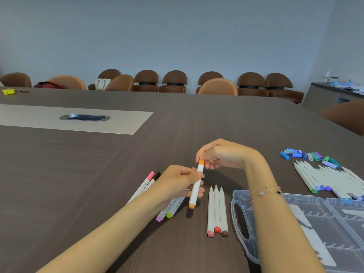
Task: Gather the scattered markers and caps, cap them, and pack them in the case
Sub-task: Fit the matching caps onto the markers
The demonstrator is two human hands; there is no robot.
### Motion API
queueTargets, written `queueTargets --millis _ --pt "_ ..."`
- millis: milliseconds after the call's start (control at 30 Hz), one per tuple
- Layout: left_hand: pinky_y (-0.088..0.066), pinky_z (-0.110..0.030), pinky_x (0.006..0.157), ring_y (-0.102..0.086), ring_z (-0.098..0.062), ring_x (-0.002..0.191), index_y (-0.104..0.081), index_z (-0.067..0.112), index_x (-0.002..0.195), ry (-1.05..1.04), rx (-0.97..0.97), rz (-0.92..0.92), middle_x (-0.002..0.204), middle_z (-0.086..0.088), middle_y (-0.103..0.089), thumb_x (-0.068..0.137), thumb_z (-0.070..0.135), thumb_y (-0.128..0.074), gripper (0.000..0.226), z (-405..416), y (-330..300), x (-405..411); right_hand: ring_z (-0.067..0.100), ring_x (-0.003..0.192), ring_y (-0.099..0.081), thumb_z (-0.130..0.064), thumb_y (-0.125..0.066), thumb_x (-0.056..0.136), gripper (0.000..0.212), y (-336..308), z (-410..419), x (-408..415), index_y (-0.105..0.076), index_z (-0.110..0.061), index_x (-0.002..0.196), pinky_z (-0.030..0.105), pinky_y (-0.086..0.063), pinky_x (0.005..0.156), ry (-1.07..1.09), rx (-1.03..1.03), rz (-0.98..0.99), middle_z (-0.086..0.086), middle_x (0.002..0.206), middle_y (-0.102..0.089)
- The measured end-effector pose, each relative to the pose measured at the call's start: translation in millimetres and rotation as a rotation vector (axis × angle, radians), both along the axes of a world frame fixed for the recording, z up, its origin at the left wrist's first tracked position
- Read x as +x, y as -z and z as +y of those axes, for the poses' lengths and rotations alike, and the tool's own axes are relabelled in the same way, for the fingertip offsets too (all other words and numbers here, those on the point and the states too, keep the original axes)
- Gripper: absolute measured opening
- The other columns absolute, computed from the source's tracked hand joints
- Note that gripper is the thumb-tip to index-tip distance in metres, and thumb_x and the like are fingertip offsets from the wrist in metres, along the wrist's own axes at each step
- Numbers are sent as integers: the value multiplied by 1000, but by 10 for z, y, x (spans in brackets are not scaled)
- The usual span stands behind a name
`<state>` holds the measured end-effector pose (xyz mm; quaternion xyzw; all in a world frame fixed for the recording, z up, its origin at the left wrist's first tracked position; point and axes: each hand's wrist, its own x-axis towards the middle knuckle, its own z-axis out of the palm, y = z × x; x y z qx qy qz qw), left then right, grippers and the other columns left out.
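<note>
My left hand (pixel 180 182) grips the white barrel of an orange marker (pixel 195 191), held nearly upright above the table. My right hand (pixel 218 154) pinches the orange cap (pixel 201 161) at the marker's top end. Three uncapped markers (pixel 216 211) with pink, red and brown ends lie side by side just right of it. Capped markers (pixel 146 184) lie partly under my left hand. The clear plastic case (pixel 239 196) lies open at the lower right. A pile of uncapped white markers (pixel 327 179) and loose blue, green and purple caps (pixel 309 155) sits at the right.
The dark wooden table (pixel 98 164) has a light inlay with a metal cable port (pixel 84 117) at the left. A yellow object (pixel 8 92) lies at the far left edge. Brown chairs (pixel 174 81) line the far wall. A side counter (pixel 338 91) stands at the right.
</note>
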<state>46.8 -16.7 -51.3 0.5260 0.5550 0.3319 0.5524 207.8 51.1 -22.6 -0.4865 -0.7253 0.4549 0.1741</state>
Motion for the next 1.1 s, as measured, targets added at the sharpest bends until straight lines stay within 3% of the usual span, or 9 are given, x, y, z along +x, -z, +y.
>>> queueTargets --millis 167,300,400,500,633,767,933,1100 --pt "-57 -27 66 -65 -9 71 -74 21 83 36 379 701 74 6 -69 83 43 -67 23 13 190 -1 10 67 -49 -27 -47 97 26 -28 -3 136 -64 -16 112 18 -40 59 136 124 -282 1 83 -60" --pt "-53 -22 66 -65 -8 76 -70 20 92 158 466 1009 82 3 -70 84 52 -60 35 -46 292 24 11 73 -52 -22 -47 96 24 46 26 175 -59 -18 116 17 -40 58 179 153 -397 2 90 -60" --pt "-51 -25 71 -61 -10 84 -55 21 99 114 489 1011 93 6 -62 86 45 -61 28 -11 309 -15 12 76 -54 -19 -47 95 25 55 28 140 -60 -14 116 17 -41 59 167 125 -400 2 91 -61" --pt "-47 -26 63 -57 -11 76 -47 21 102 171 440 995 83 5 -55 89 31 -59 21 28 314 -84 10 74 -55 -18 -45 96 24 41 45 117 -60 -14 114 18 -41 59 164 114 -385 0 90 -62" --pt "-54 -34 77 -59 -15 84 -52 17 102 202 458 1036 95 0 -61 90 27 -56 16 2 273 -114 8 72 -56 -18 -45 95 22 57 61 109 -60 -16 113 18 -42 60 158 104 -380 -2 86 -62" --pt "-50 -26 67 -57 -7 74 -56 23 90 161 604 920 77 9 -58 89 44 -55 21 -158 279 107 6 71 -56 -18 -51 93 21 185 126 40 -62 -17 111 18 -42 59 177 156 -353 -1 91 -63" --pt "-39 -18 57 -54 -11 70 -56 21 88 234 528 988 73 6 -53 87 44 -55 23 -203 325 284 18 99 -57 -13 -56 93 28 338 144 -97 -60 -14 121 24 -46 75 161 190 -385 5 115 -59" --pt "-45 -21 61 -62 -11 69 -65 15 88 238 428 976 68 0 -60 87 40 -55 27 -160 324 250 21 107 -57 -22 -64 89 28 374 152 -141 -64 -14 116 29 -50 85 157 220 -395 5 121 -60"
